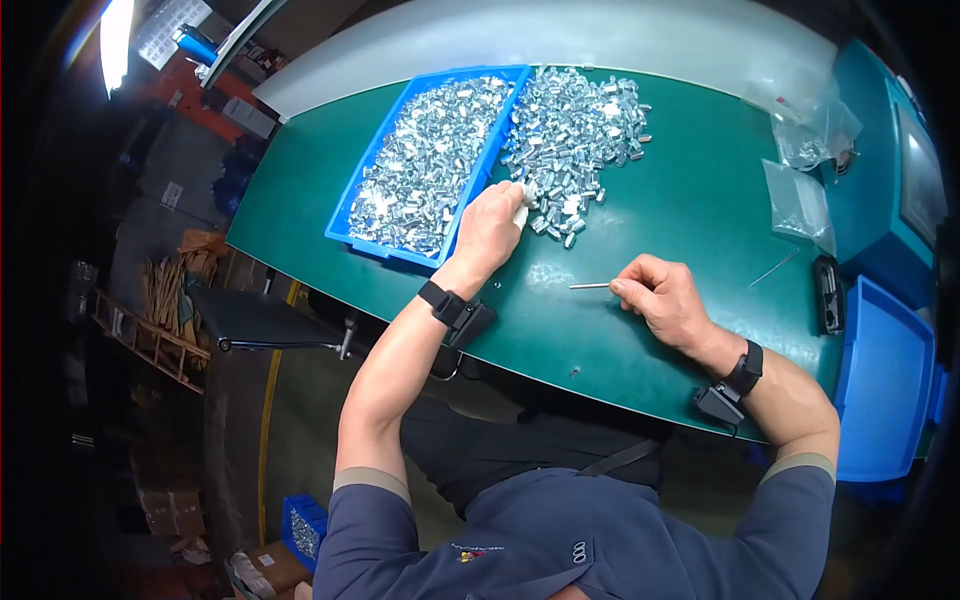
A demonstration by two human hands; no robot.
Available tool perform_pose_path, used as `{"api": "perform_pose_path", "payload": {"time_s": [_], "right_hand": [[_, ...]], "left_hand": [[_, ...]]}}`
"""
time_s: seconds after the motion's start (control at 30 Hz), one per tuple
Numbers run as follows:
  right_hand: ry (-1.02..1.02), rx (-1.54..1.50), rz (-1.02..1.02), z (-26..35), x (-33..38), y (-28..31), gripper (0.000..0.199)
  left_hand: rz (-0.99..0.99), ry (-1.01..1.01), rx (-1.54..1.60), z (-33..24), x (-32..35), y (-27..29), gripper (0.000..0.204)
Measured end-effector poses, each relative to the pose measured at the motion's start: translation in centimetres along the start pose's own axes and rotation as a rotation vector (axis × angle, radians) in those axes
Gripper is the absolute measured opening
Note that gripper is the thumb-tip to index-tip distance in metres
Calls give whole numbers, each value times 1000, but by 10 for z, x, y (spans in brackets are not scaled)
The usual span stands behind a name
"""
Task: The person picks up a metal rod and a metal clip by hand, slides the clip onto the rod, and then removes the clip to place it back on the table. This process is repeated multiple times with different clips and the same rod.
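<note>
My left hand is at the near edge of a loose pile of small shiny metal pieces, right beside a blue tray filled with similar pieces. Its fingers are drawn together, with something whitish at the fingertips; what they grip is too hidden to name. Farther right, above the green tabletop, my right hand pinches a thin metal rod between thumb and fingers. The rod points left, toward the space below the pile.
Clear plastic bags lie at the right, near a teal machine with a screen. A thin wire-like tool, a black device and an empty-looking blue tray are closer. A grey barrier runs behind the table.
</note>
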State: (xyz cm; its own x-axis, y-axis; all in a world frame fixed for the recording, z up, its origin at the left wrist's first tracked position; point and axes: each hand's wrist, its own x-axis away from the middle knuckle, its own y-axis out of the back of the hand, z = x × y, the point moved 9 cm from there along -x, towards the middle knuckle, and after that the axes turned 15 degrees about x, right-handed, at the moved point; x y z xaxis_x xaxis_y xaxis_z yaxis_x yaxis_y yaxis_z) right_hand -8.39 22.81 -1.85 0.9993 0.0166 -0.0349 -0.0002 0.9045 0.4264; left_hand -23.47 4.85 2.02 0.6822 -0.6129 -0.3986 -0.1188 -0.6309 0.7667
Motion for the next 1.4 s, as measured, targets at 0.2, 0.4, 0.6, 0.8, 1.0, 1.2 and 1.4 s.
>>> {"api": "perform_pose_path", "payload": {"time_s": [0.2,0.4,0.6,0.8,1.0,1.2,1.4], "right_hand": [[-7,19,-2,-3,0,0,18],[3,-10,-1,-2,2,-1,19],[25,-10,-28,-5,2,-1,21],[4,-24,-17,-5,-1,-3,20],[-1,-44,-88,-8,0,1,20],[7,-23,-98,-8,-1,2,21],[-31,-46,-31,-10,1,-1,26]], "left_hand": [[-45,91,135,-12,24,1,27],[10,2,-12,-17,10,-1,27],[70,82,-3,-7,8,-3,17],[-57,395,578,-1,46,-6,23],[-118,627,1194,-30,87,-40,24],[-130,612,1331,-37,95,-49,22],[-49,590,1305,-50,93,-56,21]]}}
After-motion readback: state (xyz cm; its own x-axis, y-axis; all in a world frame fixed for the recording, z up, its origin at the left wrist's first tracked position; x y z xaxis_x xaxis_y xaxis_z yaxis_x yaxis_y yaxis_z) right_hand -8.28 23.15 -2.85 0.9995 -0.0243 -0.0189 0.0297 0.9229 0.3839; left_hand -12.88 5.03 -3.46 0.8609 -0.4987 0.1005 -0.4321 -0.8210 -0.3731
